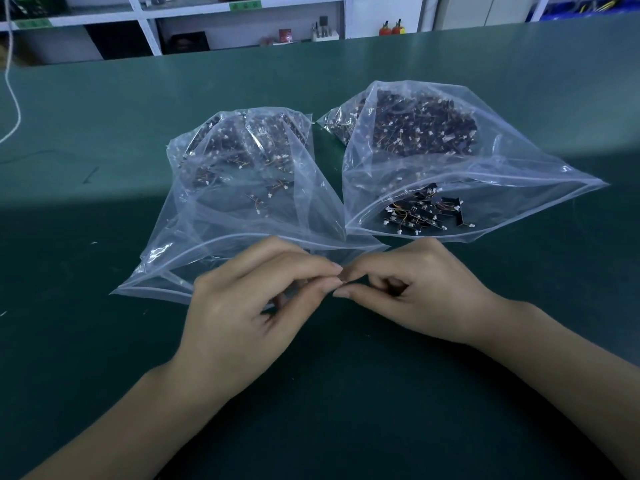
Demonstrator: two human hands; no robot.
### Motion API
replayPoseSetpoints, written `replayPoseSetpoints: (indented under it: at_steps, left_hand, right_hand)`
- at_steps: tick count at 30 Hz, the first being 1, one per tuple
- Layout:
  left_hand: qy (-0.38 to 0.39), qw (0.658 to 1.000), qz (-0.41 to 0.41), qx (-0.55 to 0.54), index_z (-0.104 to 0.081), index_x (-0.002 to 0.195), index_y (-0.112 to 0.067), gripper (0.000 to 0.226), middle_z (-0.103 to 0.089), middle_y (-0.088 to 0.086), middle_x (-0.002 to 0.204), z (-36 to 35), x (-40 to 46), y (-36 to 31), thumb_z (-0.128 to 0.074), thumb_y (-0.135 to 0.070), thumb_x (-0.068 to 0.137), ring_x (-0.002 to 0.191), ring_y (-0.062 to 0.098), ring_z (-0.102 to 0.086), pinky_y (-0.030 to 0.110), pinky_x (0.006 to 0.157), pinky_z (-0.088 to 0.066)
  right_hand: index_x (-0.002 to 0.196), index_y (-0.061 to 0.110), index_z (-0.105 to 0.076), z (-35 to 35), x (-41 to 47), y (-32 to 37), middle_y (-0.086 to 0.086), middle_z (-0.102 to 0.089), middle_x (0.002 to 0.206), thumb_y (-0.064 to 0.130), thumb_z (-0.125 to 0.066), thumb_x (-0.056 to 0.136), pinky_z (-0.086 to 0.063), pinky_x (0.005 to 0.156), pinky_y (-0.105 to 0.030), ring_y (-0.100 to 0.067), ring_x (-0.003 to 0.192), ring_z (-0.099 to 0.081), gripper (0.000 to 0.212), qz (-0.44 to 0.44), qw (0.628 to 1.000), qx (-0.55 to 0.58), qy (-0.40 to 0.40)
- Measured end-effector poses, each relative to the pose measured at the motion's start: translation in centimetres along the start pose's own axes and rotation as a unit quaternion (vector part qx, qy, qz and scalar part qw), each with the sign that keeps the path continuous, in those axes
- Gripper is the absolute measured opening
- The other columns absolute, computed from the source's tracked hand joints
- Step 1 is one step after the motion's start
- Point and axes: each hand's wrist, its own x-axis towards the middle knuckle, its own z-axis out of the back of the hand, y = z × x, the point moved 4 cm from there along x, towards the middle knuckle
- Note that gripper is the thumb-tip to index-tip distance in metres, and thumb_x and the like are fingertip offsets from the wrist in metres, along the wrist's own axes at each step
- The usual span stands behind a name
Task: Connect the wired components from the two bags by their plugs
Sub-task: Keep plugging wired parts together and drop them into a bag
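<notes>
Both hands are low over the green mat [104, 341], fingertips meeting right in the middle. The left hand [249, 306] has thumb and forefinger drawn to a pinch, and the right hand [408, 292] mirrors it, thumb and forefinger closed tip to tip against the left's. Whatever sits between those fingertips is hidden; too small to make out, so I cannot tell which part or plug each hand holds.

Just beyond the left hand lies the left clear plastic bag [242, 188], its open mouth reaching under the knuckles, dark wired components with white plugs [221, 147] scattered inside. Beyond the right hand, and a touch further out, the right clear plastic bag [485, 168] gapes toward it; a small heap of black components with orange wires [422, 213] lies at the mouth, nearest the right knuckles, with a big dark mound deeper in the bag. The two bags touch side by side.

Far past both hands, white shelving [242, 26]. Off beyond the left hand, a white cord [14, 98] trails across the mat.
</notes>
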Motion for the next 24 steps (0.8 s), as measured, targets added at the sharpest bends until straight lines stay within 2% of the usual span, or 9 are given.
replayPoseSetpoints:
  at_steps: [2, 4, 7, 9, 15, 19, 24]
  left_hand:
    - [0.011, 0.999, 0.034, -0.008, -0.081, 0.107, -0.015, 0.019, -0.072, -0.006, 0.101, -0.1, 0.0, 0.5, -0.072, -0.031, 0.104, 0.084, 0.013, -0.068, 0.023, 0.071, -0.051]
    - [0.02, 0.999, 0.05, 0.003, -0.081, 0.108, -0.016, 0.028, -0.072, -0.008, 0.102, -0.3, 0.1, 1.1, -0.074, -0.041, 0.1, 0.085, 0.013, -0.068, 0.024, 0.073, -0.051]
    - [0.028, 0.998, 0.047, 0.015, -0.083, 0.101, -0.016, 0.017, -0.072, -0.008, 0.093, -0.6, 0.0, 1.2, -0.082, -0.032, 0.095, 0.084, 0.014, -0.068, 0.03, 0.071, -0.053]
    - [0.03, 0.999, 0.035, 0.014, -0.084, 0.098, -0.015, 0.011, -0.072, -0.007, 0.089, -0.8, 0.0, 1.1, -0.083, -0.026, 0.094, 0.083, 0.013, -0.067, 0.028, 0.072, -0.052]
    - [0.048, 0.998, 0.028, 0.008, -0.083, 0.097, -0.016, 0.01, -0.072, -0.007, 0.09, -1.0, -0.1, 1.0, -0.083, -0.025, 0.094, 0.086, 0.017, -0.069, 0.028, 0.073, -0.052]
    - [0.042, 0.998, 0.042, 0.02, -0.082, 0.095, -0.018, 0.006, -0.072, -0.01, 0.09, -0.9, -0.1, 1.3, -0.083, -0.024, 0.094, 0.087, 0.014, -0.068, 0.028, 0.073, -0.051]
    - [0.021, 0.998, 0.059, 0.031, -0.082, 0.096, -0.019, 0.009, -0.072, -0.016, 0.092, -0.5, -0.1, 1.9, -0.079, -0.028, 0.096, 0.085, 0.008, -0.065, 0.021, 0.076, -0.046]
  right_hand:
    - [0.101, 0.021, -0.08, 0.0, 0.0, -0.1, 0.011, -0.033, 0.059, 0.029, -0.075, 0.099, -0.03, 0.052, -0.02, -0.009, 0.05, -0.032, 0.01, -0.002, 1.0, 0.002, -0.007]
    - [0.101, 0.02, -0.08, 0.1, 0.0, 0.0, 0.012, -0.032, 0.059, 0.029, -0.073, 0.099, -0.03, 0.052, -0.019, -0.008, 0.05, -0.032, 0.012, -0.006, 1.0, 0.003, -0.012]
    - [0.098, 0.019, -0.08, 0.2, 0.0, 0.0, 0.012, -0.031, 0.059, 0.027, -0.073, 0.099, -0.032, 0.05, -0.022, -0.009, 0.051, -0.031, 0.011, -0.009, 1.0, -0.002, -0.004]
    - [0.097, 0.018, -0.079, 0.2, 0.0, 0.1, 0.011, -0.031, 0.059, 0.025, -0.075, 0.098, -0.031, 0.05, -0.023, -0.009, 0.051, -0.031, 0.008, -0.008, 1.0, -0.009, 0.004]
    - [0.093, 0.022, -0.081, 0.1, 0.0, 0.6, 0.009, -0.034, 0.058, 0.029, -0.071, 0.098, -0.031, 0.049, -0.024, -0.009, 0.053, -0.033, 0.013, 0.009, 0.999, -0.051, 0.018]
    - [0.095, 0.023, -0.081, 0.4, 0.0, 0.3, 0.009, -0.037, 0.055, 0.026, -0.076, 0.096, -0.031, 0.051, -0.022, -0.008, 0.05, -0.032, 0.006, -0.011, 0.999, -0.039, -0.024]
    - [0.103, 0.022, -0.084, 1.1, 0.0, 0.1, 0.009, -0.036, 0.052, 0.029, -0.078, 0.098, -0.03, 0.055, -0.014, -0.008, 0.048, -0.032, 0.011, -0.012, 0.997, -0.004, -0.082]
